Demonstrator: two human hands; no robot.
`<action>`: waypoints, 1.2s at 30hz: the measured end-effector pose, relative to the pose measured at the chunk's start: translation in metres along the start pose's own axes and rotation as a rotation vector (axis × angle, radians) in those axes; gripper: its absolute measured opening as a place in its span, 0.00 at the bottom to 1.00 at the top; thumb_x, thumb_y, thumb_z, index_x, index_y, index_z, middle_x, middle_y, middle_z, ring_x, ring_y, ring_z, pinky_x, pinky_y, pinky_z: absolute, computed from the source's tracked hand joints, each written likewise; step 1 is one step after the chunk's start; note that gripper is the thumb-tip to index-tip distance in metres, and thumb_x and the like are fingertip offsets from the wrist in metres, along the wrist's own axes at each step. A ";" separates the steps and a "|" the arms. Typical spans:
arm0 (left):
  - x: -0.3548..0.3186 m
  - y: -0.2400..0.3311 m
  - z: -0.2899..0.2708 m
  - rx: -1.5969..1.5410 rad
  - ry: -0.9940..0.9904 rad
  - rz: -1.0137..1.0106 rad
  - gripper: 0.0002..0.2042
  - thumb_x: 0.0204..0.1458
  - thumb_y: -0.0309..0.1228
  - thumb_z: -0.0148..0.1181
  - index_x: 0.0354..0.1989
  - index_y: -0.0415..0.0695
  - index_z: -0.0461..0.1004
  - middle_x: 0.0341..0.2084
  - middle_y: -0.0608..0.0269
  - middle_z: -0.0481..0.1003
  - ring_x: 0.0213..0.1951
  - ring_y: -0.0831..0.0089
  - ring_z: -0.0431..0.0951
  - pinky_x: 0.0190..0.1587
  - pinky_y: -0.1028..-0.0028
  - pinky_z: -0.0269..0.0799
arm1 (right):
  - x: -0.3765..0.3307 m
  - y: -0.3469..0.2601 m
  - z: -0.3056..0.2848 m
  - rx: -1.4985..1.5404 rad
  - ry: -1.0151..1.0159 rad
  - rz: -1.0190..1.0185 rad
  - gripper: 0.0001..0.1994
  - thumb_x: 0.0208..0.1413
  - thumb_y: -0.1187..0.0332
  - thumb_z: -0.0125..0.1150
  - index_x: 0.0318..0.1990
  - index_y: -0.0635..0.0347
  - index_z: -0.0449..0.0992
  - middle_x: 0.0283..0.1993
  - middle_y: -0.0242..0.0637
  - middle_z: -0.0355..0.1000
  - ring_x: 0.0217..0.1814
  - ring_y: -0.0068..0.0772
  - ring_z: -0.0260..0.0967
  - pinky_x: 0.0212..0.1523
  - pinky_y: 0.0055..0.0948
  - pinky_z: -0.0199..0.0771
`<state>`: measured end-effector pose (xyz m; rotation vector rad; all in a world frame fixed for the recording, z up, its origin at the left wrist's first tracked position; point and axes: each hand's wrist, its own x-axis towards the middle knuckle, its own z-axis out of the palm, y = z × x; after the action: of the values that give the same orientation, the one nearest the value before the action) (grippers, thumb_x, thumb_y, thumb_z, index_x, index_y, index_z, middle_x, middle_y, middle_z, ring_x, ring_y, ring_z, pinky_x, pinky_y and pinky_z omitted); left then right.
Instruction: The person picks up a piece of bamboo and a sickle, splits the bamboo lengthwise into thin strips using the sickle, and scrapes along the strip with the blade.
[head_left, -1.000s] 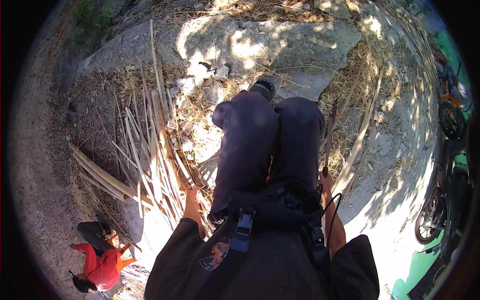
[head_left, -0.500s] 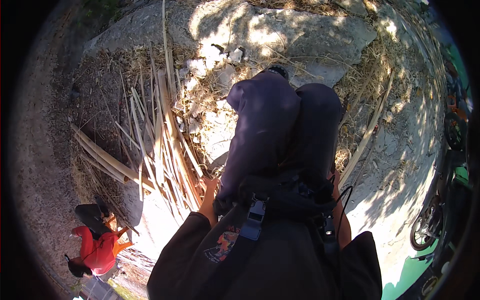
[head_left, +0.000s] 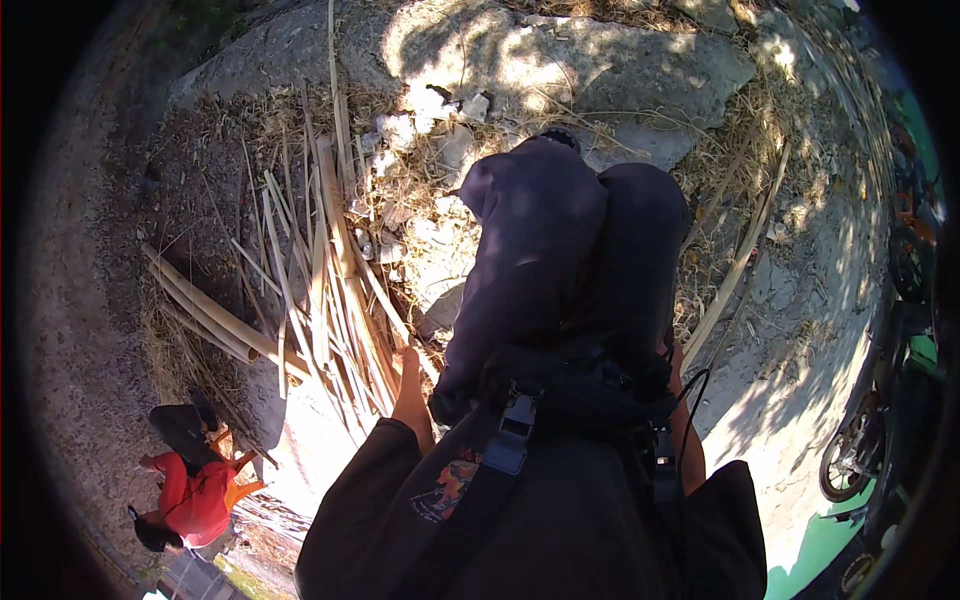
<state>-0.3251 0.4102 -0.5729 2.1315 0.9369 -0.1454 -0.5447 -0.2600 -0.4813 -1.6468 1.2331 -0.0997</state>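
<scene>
My left hand [head_left: 406,364] reaches out beside my left thigh to the near end of a pile of split bamboo strips [head_left: 345,290]. It is against the pile, next to a pale strip that slants past it. Its fingers are too small and bright to make out, so I cannot see whether they grip a strip. My right hand [head_left: 669,350] is down by my right thigh, mostly hidden behind the leg and a black bag at my waist. Its fingers do not show. I sit with my knees, in dark trousers [head_left: 540,240], out in front of me.
Thicker bamboo poles [head_left: 205,310] lie farther left. Another long pale strip [head_left: 735,265] lies on the ground at right. A large rock slab [head_left: 600,70] lies ahead among dry grass. A person in red [head_left: 195,500] sits at lower left on an orange chair. Motorcycles [head_left: 855,450] stand at far right.
My left hand has moved a little outward and forward, from beside my thigh onto the near end of the strips. My right arm has barely shifted.
</scene>
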 end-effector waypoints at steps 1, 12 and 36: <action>0.006 -0.005 0.003 0.002 0.039 0.002 0.17 0.59 0.22 0.53 0.57 0.46 0.63 0.37 0.53 0.71 0.30 0.60 0.71 0.34 0.57 0.71 | -0.006 -0.011 0.000 -0.014 0.000 -0.019 0.17 0.52 0.55 0.68 0.29 0.62 0.76 0.20 0.34 0.71 0.26 0.33 0.71 0.30 0.40 0.67; 0.005 -0.003 -0.026 0.086 0.221 0.415 0.07 0.62 0.22 0.52 0.38 0.44 0.78 0.17 0.67 0.63 0.18 0.69 0.63 0.26 0.62 0.68 | -0.033 -0.076 0.027 -0.030 -0.034 -0.096 0.14 0.53 0.62 0.70 0.27 0.60 0.72 0.18 0.27 0.63 0.18 0.23 0.61 0.21 0.32 0.60; -0.188 -0.006 -0.143 -0.021 -0.307 -0.194 0.08 0.64 0.26 0.54 0.40 0.38 0.81 0.24 0.62 0.79 0.25 0.77 0.77 0.30 0.76 0.75 | -0.030 -0.064 0.034 0.002 -0.039 0.138 0.14 0.53 0.60 0.70 0.30 0.58 0.72 0.22 0.24 0.61 0.24 0.20 0.59 0.25 0.31 0.58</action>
<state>-0.4925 0.4050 -0.4053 1.9257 0.9522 -0.5412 -0.4968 -0.2185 -0.4352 -1.5501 1.3120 0.0171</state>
